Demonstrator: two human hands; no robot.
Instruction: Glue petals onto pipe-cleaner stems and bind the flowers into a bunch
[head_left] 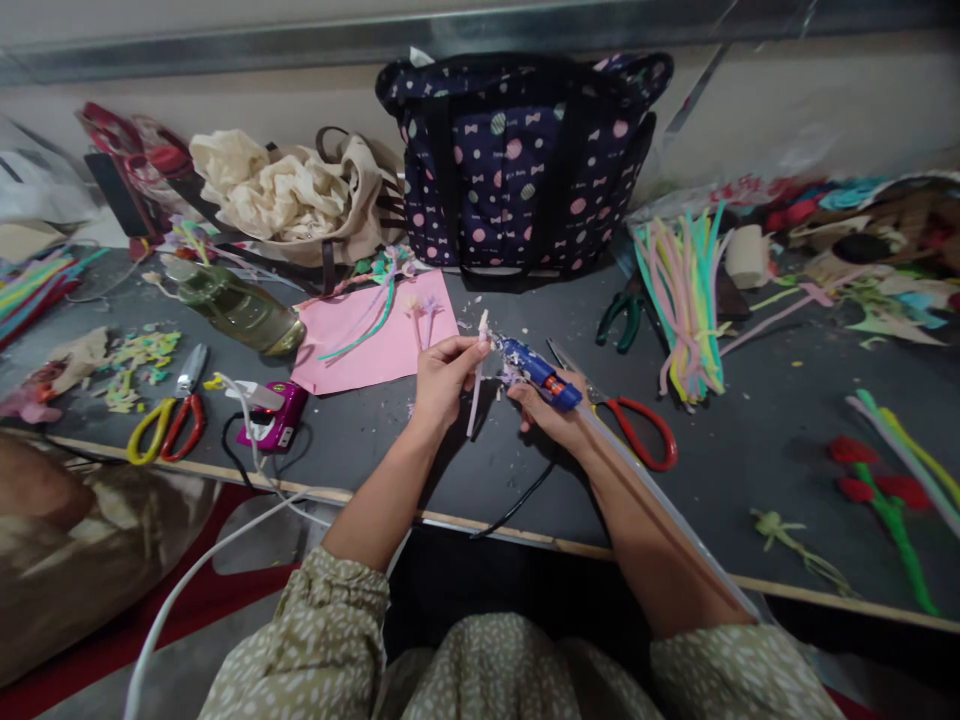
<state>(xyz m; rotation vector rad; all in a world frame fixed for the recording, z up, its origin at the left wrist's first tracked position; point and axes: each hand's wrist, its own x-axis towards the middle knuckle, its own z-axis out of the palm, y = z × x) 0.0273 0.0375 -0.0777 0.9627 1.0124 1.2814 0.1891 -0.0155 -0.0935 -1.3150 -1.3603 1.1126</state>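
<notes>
Between the thumb and fingers of my left hand (pixel 448 378) is a pale lilac pipe cleaner (pixel 475 402), held upright with a small whitish tip at its top. My right hand (pixel 551 408) is wrapped round a blue glue gun (pixel 536 372), whose nozzle points left at the pipe cleaner's upper end. A long clear glue stick (pixel 660 490) runs back from the gun along my right forearm. Whether the nozzle touches the pipe cleaner I cannot tell. Just behind my left hand, small lilac flowers (pixel 426 312) lie on a pink sheet (pixel 360 365).
Red-handled scissors (pixel 645 432) lie right of my right hand, near green-handled pliers (pixel 619 318) and a pipe-cleaner bundle (pixel 686 310). A dark patterned bag (pixel 517 170) stands behind. Leftward are a bottle (pixel 240 305), a pink power adapter (pixel 281 415), more scissors (pixel 176 410) and a white cable (pixel 195 580).
</notes>
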